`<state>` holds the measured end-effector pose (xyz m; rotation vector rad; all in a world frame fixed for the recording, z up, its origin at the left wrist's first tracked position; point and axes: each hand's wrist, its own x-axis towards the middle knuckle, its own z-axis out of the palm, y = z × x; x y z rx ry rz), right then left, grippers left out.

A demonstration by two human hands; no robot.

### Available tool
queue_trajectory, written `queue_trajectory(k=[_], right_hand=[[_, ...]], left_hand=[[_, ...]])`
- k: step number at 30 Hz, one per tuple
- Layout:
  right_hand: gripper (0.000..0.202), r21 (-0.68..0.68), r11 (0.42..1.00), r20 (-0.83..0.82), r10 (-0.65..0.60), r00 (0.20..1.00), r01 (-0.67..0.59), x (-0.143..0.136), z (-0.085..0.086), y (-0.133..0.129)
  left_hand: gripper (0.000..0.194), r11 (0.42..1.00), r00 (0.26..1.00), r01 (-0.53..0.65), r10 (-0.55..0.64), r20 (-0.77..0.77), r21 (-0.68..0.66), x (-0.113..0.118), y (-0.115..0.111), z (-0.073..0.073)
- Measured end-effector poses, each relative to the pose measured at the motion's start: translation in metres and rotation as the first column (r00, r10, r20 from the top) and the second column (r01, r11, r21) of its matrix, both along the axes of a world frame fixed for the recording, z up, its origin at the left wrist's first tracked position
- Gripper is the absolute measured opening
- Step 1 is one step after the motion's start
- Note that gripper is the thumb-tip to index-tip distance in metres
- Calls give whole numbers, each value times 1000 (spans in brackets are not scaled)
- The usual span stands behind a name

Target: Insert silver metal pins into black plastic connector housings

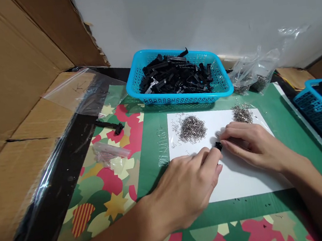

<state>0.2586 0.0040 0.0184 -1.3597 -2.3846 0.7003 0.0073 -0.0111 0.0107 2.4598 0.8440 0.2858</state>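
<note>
My left hand [193, 177] is closed around a small black plastic part [218, 145], of which only the end shows past the fingers. At that end, the thumb and fingertips of my right hand [250, 144] are pinched together. Whether a tiny metal piece is between them is too small to see. Both hands are over a white sheet of paper [245, 184]. Beyond them on the paper lie a larger pile of small bent metal pieces [193, 128] and, to the right, a smaller pile of similar pieces [242, 113].
A blue basket [180, 97] full of black plastic parts stands at the back; another blue basket [320, 110] is at the right. Clear bags [256, 71] lie behind. On the left are a lone black part [117, 128], a small plastic bag [110, 154] and cardboard [11, 76].
</note>
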Motion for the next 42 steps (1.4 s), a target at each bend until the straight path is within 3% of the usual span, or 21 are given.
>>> queue_trajectory(k=[16, 23, 31, 38, 42], right_hand=[[18, -85, 990, -114, -120, 986, 110, -3, 4, -3], [14, -41, 987, -204, -160, 966, 155, -8, -1, -5], [17, 54, 994, -153, -83, 985, 92, -11, -3, -9], [15, 3, 997, -58, -80, 995, 80, -10, 3, -10], [20, -63, 986, -164, -163, 973, 155, 6, 8, -5]], left_hand=[[21, 999, 999, -30, 31, 17, -32, -1, 0, 1], [19, 996, 999, -44, 46, 18, -73, -1, 2, 6], [19, 994, 999, -35, 38, 24, -102, -2, 5, 8], [16, 989, 996, -67, 74, 49, -131, -3, 6, 9], [16, 987, 994, -81, 91, 60, -139, -3, 6, 8]])
